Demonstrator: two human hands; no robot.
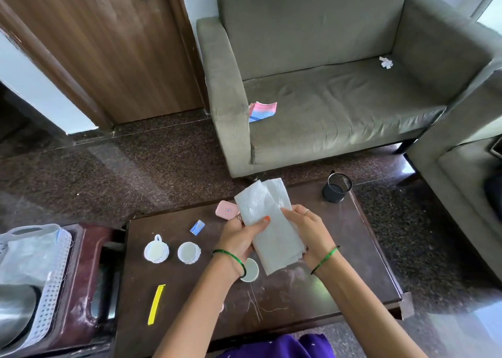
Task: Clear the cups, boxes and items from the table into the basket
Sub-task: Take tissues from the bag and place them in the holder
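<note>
Both hands hold a white paper towel (271, 222) above the dark table (339, 249). My left hand (239, 235) grips its left side with the thumb on top. My right hand (307, 230) grips its right edge. On the table stand two white cups (156, 251) (188, 252), and a third cup (250, 270) is partly hidden under my left wrist. A pink box (226, 210), a small blue box (197, 227) and a yellow strip (156, 304) also lie there. The white perforated basket (51, 289) sits at the far left on a maroon stool.
A black mesh pen holder (336, 188) stands at the table's far right corner. A grey sofa (339, 86) behind the table carries a pink-blue packet (262, 111) and a crumpled tissue (385, 62). A wooden door (108, 45) is at the back left.
</note>
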